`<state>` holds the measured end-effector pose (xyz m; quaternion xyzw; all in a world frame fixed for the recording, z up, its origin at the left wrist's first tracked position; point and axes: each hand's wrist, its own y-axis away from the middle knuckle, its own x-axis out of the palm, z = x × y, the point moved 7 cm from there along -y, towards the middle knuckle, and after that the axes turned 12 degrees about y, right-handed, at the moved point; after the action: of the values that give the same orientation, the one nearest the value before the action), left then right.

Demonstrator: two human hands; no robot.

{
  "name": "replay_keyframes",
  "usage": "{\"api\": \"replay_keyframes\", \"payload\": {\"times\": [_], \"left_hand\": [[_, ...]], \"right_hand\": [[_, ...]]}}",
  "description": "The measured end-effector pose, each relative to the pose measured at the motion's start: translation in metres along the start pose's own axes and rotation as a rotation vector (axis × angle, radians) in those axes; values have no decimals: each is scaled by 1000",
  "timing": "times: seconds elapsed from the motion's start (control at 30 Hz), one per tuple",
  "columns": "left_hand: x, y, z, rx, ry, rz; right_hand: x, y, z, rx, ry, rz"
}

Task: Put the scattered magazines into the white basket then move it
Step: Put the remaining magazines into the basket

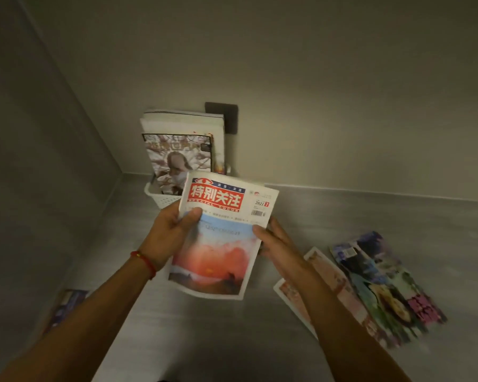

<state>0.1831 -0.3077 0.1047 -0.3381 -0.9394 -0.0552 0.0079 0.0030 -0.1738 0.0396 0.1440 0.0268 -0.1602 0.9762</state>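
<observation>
I hold a magazine (218,238) with a red-and-white title block and a sunset cover upright between both hands, just in front of the white basket (160,198). My left hand (171,230) grips its left edge, and my right hand (276,244) grips its right edge. The basket stands at the back corner of the grey surface with several magazines (182,144) standing upright in it. More magazines lie flat on the right: a colourful one (384,282) over pinkish ones (340,293). Another magazine (66,307) lies at the left, partly behind my left forearm.
Grey walls close the surface at the back and left, meeting in a corner behind the basket. A dark wall plate (222,111) sits on the back wall just above the basket. A red string bracelet (145,261) is on my left wrist.
</observation>
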Motion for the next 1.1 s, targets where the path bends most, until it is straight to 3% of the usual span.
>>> {"api": "replay_keyframes", "payload": {"times": [0.1,0.2,0.3,0.43,0.63,0.87,1.1], "left_hand": [[-46,-20,-12,29,13,-11],[-84,-46,-35,138,-18,-64],[-115,-73,-63,287,-103,-174],[-150,-104,-82,384,-295,-364],[-167,-141,-45,296,-227,-383],[-170,-160,7,54,-63,-421],[-152,-169,17,63,-105,-386]], "right_hand": [[29,-32,31,-61,100,-23],[28,-66,75,-155,312,-223],[31,-97,127,-328,569,-412],[35,-138,161,-383,733,-538],[41,-180,146,-318,856,-510],[49,-211,102,-145,872,-466],[41,-219,74,-2,733,-497]]}}
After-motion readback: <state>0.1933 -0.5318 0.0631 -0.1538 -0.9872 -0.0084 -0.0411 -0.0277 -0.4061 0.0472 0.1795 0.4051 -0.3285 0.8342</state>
